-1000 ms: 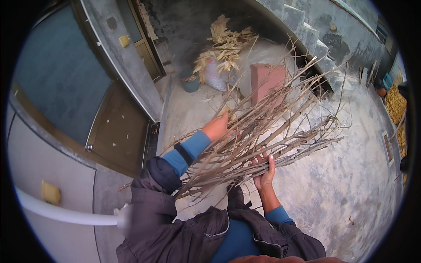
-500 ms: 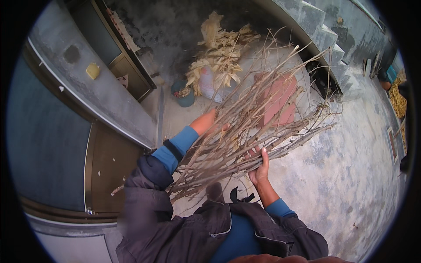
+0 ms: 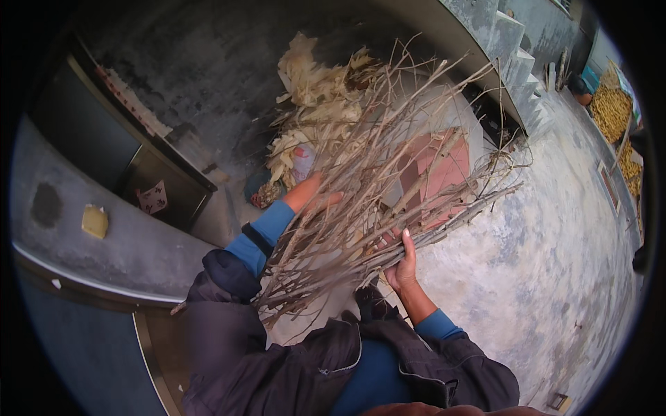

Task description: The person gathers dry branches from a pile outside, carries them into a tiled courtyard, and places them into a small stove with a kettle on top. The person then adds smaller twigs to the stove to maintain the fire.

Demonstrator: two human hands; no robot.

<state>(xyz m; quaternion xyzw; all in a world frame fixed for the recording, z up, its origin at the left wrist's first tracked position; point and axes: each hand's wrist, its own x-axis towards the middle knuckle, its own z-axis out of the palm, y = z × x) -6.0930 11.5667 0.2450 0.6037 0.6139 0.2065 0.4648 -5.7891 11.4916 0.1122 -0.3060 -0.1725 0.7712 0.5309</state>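
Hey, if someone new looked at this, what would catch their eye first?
Probably the big, tangled bundle of sticks across the middle, held between the left hand and the right hand. Next might come the pale dry husks heaped beyond it, toward the top, and the reddish block partly hidden behind the sticks. A bright yellow heap stands out at the upper right edge.

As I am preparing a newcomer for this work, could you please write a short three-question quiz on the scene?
1. What are the left hand and right hand handling?
2. True or false: the reddish block appears to the right of the pale leafy heap.
3. Which colour is the left sleeve's cuff: (a) red, (b) blue, (c) white?

Key: 1. a bundle of thin branches; 2. true; 3. b.
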